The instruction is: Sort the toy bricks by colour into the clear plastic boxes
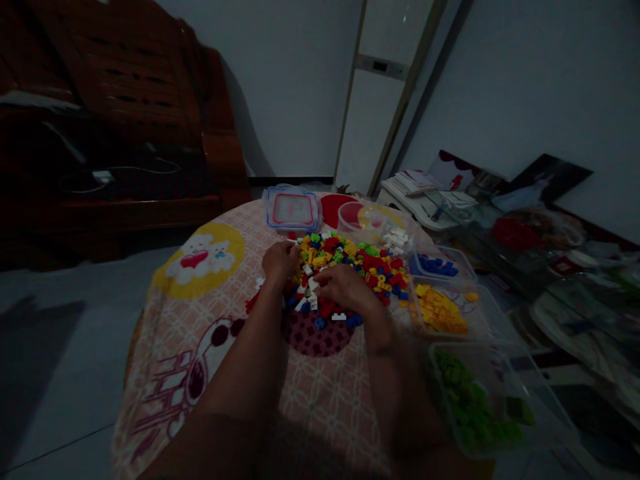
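A heap of mixed toy building bricks (367, 267) in red, yellow, blue, green and white lies on the round table. At the heap's left edge is my left hand (280, 261), its fingers bent together; whatever they hold is too small to make out. My right hand (344, 288) reaches into the front of the heap from the right. Its fingers are curled, with the tips beside a few white bricks (313, 285); what is between them is hidden. Another white brick (339, 317) lies just in front of this hand.
Along the right stand clear boxes of blue bricks (437, 267), yellow bricks (440, 310) and green bricks (470, 400). White bricks (395, 239) are gathered behind the heap, near a round clear tub (353, 217). A lidded box (293, 209) sits at the back. Cluttered glass shelving (505, 223) is beyond the table.
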`<state>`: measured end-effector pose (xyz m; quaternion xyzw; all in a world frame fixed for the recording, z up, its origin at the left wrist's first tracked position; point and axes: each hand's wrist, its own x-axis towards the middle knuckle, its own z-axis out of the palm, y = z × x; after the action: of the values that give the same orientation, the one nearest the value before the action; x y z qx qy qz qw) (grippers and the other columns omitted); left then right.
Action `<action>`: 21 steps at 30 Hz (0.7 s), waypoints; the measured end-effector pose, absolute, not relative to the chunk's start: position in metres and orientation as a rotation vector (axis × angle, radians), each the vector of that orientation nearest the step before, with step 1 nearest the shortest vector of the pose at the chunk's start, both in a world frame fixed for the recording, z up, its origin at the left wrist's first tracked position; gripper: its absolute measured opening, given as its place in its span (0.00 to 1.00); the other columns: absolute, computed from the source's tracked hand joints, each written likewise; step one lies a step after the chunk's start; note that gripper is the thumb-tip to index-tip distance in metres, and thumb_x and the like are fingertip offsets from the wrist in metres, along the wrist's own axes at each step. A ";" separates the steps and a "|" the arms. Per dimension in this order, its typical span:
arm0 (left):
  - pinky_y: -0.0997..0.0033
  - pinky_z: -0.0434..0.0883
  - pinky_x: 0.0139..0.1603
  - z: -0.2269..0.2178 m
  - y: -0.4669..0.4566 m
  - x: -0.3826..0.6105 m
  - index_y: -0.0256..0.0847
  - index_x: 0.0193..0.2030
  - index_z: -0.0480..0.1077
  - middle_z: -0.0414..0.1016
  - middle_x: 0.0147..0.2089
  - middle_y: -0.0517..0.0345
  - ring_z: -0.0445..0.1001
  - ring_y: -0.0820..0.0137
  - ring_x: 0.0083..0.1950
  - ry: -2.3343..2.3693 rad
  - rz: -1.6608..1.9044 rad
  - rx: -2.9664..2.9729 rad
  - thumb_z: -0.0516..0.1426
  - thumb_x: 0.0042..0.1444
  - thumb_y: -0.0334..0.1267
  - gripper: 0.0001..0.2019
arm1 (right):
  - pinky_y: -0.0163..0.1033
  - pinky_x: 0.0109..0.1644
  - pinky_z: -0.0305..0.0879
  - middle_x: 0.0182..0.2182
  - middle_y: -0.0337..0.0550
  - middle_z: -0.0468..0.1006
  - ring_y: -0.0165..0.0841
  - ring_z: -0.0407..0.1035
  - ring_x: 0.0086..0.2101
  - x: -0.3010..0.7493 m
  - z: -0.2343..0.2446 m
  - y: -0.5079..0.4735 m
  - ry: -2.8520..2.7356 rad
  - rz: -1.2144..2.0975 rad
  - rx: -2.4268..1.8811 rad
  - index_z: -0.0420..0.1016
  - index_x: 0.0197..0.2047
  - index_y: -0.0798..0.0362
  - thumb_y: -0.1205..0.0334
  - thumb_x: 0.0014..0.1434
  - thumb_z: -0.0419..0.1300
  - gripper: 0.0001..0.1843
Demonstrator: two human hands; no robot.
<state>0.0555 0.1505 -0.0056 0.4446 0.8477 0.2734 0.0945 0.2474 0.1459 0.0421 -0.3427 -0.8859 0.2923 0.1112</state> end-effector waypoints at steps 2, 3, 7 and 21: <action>0.67 0.69 0.46 -0.006 0.151 0.056 0.44 0.53 0.79 0.82 0.52 0.50 0.77 0.59 0.51 2.516 0.804 1.317 0.50 0.62 0.45 0.21 | 0.38 0.52 0.67 0.45 0.42 0.84 0.38 0.76 0.49 0.234 0.043 0.130 -2.844 0.718 -0.952 0.83 0.45 0.47 0.67 0.52 0.68 0.16; 0.67 0.69 0.46 -0.006 0.151 0.056 0.44 0.53 0.79 0.82 0.52 0.50 0.77 0.59 0.51 2.518 0.800 1.312 0.51 0.62 0.45 0.21 | 0.39 0.53 0.67 0.48 0.44 0.83 0.40 0.75 0.51 0.230 0.044 0.125 -2.918 0.637 -0.964 0.83 0.47 0.47 0.68 0.53 0.67 0.18; 0.67 0.69 0.45 -0.006 0.151 0.056 0.44 0.53 0.80 0.82 0.52 0.50 0.77 0.58 0.51 2.524 0.814 1.287 0.51 0.62 0.45 0.21 | 0.40 0.51 0.67 0.48 0.50 0.82 0.42 0.75 0.52 0.230 0.047 0.126 -2.981 0.375 -1.229 0.82 0.48 0.50 0.72 0.56 0.61 0.18; 0.67 0.69 0.44 -0.005 0.151 0.056 0.43 0.52 0.80 0.82 0.51 0.49 0.77 0.59 0.50 2.528 0.798 1.299 0.51 0.62 0.45 0.21 | 0.36 0.50 0.66 0.43 0.44 0.85 0.38 0.76 0.47 0.295 0.044 0.177 -2.458 0.358 -1.559 0.85 0.44 0.49 0.70 0.57 0.60 0.15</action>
<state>0.0558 0.1507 -0.0050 0.4381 0.8525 0.2689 0.0944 0.2945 0.1773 0.0439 -0.5287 -0.8336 0.1213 0.1041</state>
